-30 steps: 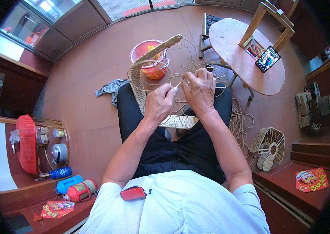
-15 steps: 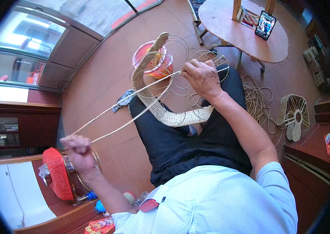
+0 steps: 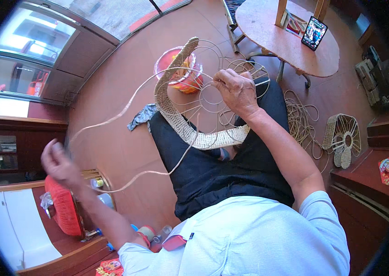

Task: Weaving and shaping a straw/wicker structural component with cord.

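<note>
A half-woven straw basket (image 3: pixel 171 108) with a bare wire frame rests between my knees. Over the wire at its upper right, my right hand (image 3: pixel 238 90) is closed in a pinch on a pale cord (image 3: pixel 125 110). The cord swings out in a wide slack loop to the left and curves back to the weave. Far out at the left, my left hand (image 3: pixel 61 166) is raised with fingers apart and somewhat blurred. The loop's outer end passes by that hand and wrist, and the fingers do not appear to grip it.
Beyond the basket stands a red and yellow bucket (image 3: pixel 187 83). A tangle of cord (image 3: pixel 301 120) and a second wire-and-straw piece (image 3: pixel 343 138) lie right. A phone (image 3: pixel 314 33) stands on the oval table (image 3: pixel 268 39). A red lantern (image 3: pixel 63 207) is at lower left; a patterned cloth (image 3: pixel 141 117) lies by my left knee.
My left hand has moved farther left and its fingers have opened. The cord, taut between both hands before, has gone slack into a wide loop. My right hand has stayed in place.
</note>
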The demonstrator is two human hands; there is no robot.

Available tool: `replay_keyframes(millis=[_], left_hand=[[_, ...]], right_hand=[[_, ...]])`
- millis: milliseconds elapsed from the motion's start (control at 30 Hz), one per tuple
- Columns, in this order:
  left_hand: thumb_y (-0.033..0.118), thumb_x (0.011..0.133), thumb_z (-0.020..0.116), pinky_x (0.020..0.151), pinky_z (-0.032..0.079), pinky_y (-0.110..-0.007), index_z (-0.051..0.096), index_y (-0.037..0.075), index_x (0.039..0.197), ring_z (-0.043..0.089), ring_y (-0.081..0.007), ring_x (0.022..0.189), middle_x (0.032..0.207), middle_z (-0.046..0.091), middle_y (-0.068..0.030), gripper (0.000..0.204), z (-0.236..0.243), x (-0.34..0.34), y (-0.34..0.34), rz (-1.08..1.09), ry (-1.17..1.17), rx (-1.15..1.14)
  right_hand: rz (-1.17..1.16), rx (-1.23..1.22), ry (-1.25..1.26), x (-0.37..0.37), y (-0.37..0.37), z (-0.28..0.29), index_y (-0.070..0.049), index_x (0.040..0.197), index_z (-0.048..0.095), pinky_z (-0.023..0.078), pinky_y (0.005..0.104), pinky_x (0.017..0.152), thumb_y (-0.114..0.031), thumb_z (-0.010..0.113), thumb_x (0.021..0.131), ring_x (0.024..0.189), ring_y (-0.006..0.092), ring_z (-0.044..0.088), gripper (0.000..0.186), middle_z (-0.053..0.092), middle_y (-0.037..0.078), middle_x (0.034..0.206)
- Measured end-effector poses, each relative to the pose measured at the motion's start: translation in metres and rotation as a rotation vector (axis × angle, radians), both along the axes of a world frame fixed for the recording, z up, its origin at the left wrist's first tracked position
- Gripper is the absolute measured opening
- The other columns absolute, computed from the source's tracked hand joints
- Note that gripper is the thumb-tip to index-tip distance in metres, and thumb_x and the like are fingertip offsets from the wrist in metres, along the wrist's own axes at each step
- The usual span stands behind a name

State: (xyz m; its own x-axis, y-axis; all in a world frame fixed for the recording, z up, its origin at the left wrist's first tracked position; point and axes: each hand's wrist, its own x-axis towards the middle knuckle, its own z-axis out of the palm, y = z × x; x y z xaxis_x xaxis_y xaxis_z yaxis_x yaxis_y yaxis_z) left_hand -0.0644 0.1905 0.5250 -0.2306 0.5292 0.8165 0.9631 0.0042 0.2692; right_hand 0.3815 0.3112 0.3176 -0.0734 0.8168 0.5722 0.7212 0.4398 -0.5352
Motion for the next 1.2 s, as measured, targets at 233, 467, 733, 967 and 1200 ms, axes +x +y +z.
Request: replay_keyframes(millis=[233, 467, 733, 967, 1200], left_hand=[[-0.001, 0.103, 0.057, 0.093, 0.058, -0.031, 0.033, 0.003, 0.165, 0.070, -0.0162, 0.097, 0.140, 0.066, -0.0216, 0.066, -0.148, 0.243, 0.014, -0.875, -0.970, -0.794], [-0.003, 0.101, 0.045, 0.081, 0.061, -0.034, 0.021, 0.006, 0.169, 0.071, -0.0143, 0.086, 0.147, 0.062, -0.0230, 0.073, -0.205, 0.288, 0.058, -0.889, -1.000, -0.640], [0.003, 0.103, 0.055, 0.071, 0.054, -0.030, 0.048, 0.004, 0.152, 0.060, -0.0070, 0.072, 0.102, 0.072, -0.0087, 0.049, -0.196, 0.286, 0.075, -0.667, -0.560, -0.551], [0.005, 0.104, 0.060, 0.060, 0.033, -0.023, 0.065, 0.003, 0.127, 0.039, -0.0010, 0.067, 0.075, 0.049, 0.0086, 0.023, -0.180, 0.275, 0.039, -0.713, -0.937, -0.541], [0.020, 0.107, 0.068, 0.096, 0.050, -0.030, 0.073, 0.002, 0.120, 0.063, -0.0131, 0.104, 0.112, 0.071, -0.0042, 0.023, -0.148, 0.145, -0.016, -0.373, -0.623, -0.306]], right_hand=[[0.075, 0.045, -0.105, -0.002, -0.008, 0.004, -0.017, 0.101, 0.070, 0.045, 0.0431, 0.085, -0.025, 0.071, 0.097, 0.088, 0.0257, 0.071, 0.010, 0.069, 0.004, 0.097], [0.089, 0.002, -0.158, 0.000, -0.006, 0.003, -0.016, 0.101, 0.070, 0.046, 0.0450, 0.088, -0.015, 0.068, 0.086, 0.091, 0.0276, 0.071, 0.015, 0.068, 0.006, 0.098], [0.120, 0.004, -0.150, 0.006, -0.005, 0.006, -0.015, 0.102, 0.070, 0.046, 0.0443, 0.087, -0.017, 0.069, 0.088, 0.091, 0.0270, 0.071, 0.014, 0.068, 0.006, 0.097], [0.138, -0.024, -0.047, 0.000, -0.006, 0.006, -0.016, 0.104, 0.070, 0.047, 0.0428, 0.088, -0.027, 0.075, 0.092, 0.092, 0.0259, 0.073, 0.018, 0.071, 0.005, 0.098], [0.059, -0.005, -0.043, 0.000, -0.007, 0.003, -0.016, 0.098, 0.068, 0.046, 0.0425, 0.085, -0.029, 0.076, 0.092, 0.090, 0.0245, 0.072, 0.016, 0.070, 0.003, 0.094]])
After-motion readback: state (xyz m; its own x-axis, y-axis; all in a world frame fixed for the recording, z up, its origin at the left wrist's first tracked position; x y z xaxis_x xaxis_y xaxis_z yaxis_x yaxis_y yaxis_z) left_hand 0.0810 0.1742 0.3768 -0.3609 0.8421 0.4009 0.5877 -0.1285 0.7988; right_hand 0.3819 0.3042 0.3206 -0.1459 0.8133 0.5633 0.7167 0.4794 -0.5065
